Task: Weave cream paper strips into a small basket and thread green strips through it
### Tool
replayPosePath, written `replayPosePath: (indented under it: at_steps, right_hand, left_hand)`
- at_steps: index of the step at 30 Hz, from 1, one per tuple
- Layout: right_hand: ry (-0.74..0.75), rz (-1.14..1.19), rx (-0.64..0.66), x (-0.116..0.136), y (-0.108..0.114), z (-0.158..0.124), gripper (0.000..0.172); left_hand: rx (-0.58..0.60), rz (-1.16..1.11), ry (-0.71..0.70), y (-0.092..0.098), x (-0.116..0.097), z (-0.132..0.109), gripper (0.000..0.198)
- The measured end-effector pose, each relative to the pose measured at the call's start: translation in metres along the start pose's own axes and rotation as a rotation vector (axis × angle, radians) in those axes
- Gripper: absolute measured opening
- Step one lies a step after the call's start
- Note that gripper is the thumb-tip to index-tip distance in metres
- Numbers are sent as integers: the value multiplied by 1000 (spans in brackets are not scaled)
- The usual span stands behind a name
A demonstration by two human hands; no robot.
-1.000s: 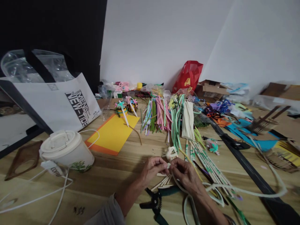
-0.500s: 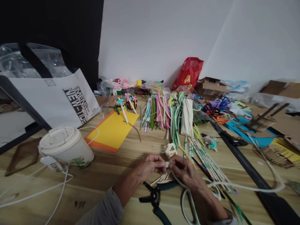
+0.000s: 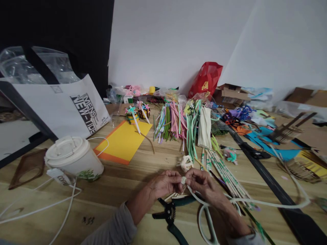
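Observation:
My left hand [image 3: 165,183] and my right hand [image 3: 201,183] meet above the wooden table [image 3: 122,190], both pinching the end of a long white strip [image 3: 268,205] that trails off to the right and loops below my right wrist. A small white woven knot [image 3: 186,163] lies just beyond my fingers. Green-handled pliers [image 3: 170,214] lie under my hands, beside a few short wooden sticks [image 3: 176,196].
A lidded paper cup [image 3: 73,160] with a white cable [image 3: 51,204] stands at left, before a white tote bag [image 3: 61,109]. A yellow sheet [image 3: 124,143], bundles of coloured strips [image 3: 176,126], patterned sticks [image 3: 224,177], a red bag [image 3: 206,78] and cardboard boxes [image 3: 232,93] fill the back.
My hands stay pinched together on the strip's end, with only small finger shifts. The view has drifted slightly.

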State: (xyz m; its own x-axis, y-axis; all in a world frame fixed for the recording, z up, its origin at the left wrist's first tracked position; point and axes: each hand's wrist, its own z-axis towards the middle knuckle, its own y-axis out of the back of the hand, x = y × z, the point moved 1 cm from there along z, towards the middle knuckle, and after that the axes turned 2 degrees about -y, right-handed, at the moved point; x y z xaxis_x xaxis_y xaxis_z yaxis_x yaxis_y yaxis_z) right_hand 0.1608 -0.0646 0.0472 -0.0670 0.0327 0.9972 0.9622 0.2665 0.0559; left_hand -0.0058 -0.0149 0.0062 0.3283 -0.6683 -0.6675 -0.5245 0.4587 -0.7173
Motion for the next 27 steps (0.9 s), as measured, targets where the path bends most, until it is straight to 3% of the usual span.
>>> replayPosePath:
  at_steps: [3, 9, 15, 19, 27]
  right_hand:
    - [-8, -28, -8, -2, 2, 0, 33]
    - [-19, -261, 21, -6, 4, -4, 24]
    - [-29, -525, 23, -5, 3, -6, 13]
    - [-36, -536, 0, -7, 4, -2, 9]
    - [0, -385, -55, -20, 10, 4, 13]
  left_hand:
    - [-32, 81, -20, -3, -5, -2, 31]
    - [-122, 509, -137, -5, -22, -6, 32]
    - [-142, 728, -173, -1, -11, -2, 27]
    - [-161, 736, -176, 1, -6, 0, 26]
    - [-214, 515, -156, 2, -12, 0, 35]
